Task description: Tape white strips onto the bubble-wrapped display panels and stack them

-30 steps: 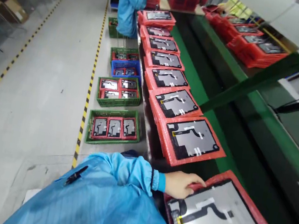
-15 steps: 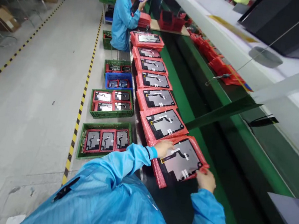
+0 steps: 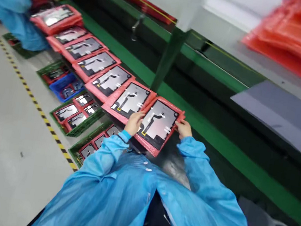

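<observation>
Pinching the red wrap (image 3: 147,146) at its right edge, the right hand (image 3: 184,129) faces the left hand (image 3: 134,123), whose fingers meet the left edge; whether they clasp it, I cannot tell. The panel (image 3: 163,120) lies on the wrap between both hands, at the near end of a row (image 3: 111,80) along the bench (image 3: 172,165).

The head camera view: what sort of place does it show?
Probably a factory workshop: flat panels on red wrap line a long bench, crates hold similar panels, and yellow-black tape marks the floor.
</observation>
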{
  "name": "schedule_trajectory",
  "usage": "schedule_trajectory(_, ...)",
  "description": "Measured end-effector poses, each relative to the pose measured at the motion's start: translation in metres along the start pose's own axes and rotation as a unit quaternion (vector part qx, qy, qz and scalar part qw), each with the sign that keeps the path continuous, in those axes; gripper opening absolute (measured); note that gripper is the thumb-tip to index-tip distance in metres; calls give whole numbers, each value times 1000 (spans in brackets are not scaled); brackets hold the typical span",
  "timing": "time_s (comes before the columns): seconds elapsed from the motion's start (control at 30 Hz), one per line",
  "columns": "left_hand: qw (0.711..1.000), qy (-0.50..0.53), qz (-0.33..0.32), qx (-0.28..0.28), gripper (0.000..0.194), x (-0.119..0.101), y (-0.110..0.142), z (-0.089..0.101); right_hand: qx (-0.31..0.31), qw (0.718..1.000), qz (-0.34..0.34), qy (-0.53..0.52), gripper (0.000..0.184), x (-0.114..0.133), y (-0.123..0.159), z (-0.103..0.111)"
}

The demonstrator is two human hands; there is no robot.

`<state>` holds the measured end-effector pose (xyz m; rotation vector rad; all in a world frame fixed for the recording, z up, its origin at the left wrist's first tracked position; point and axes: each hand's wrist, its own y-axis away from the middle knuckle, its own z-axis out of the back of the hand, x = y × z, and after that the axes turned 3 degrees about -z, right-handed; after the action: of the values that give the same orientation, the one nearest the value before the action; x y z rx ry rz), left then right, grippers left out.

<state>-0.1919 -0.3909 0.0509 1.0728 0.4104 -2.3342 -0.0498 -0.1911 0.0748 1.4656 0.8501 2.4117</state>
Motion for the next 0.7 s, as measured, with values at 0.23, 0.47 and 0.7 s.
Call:
schedule_trajectory(0.23,992,68,85,-67,47,7,42,-29,113,980,-59,-155,26,-30,10,-6)
schedule_trajectory(0.47,979,136,60,-140,50,11,37,-33,135,953,-101,-253,10,-54,-18,-17)
schedule_trajectory(0.7,826,390,356,-199,49,27,94,-32,194,935,-161,-249,57,-57,-5,3)
